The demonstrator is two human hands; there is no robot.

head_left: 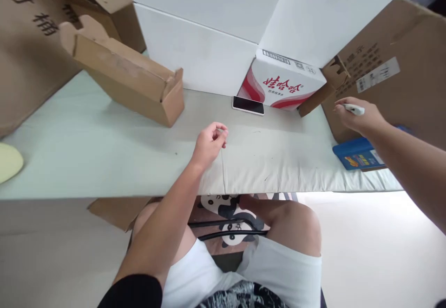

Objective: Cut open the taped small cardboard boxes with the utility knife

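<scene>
My left hand rests over the middle of the table, fingers curled in toward the thumb, and nothing shows in it. Out to the right, my right hand is closed around a slim white pen-like tool; its exact kind is hard to make out. That hand is raised in front of a large cardboard box, above a blue package partly hidden by my forearm. Beyond my left hand, a phone with a dark screen lies against the foot of a red and white carton.
A long brown cardboard box lies left of centre. Large cartons stand at the left, with another at the right. White panels rise behind the table. A pale yellow rounded object sits at the left edge.
</scene>
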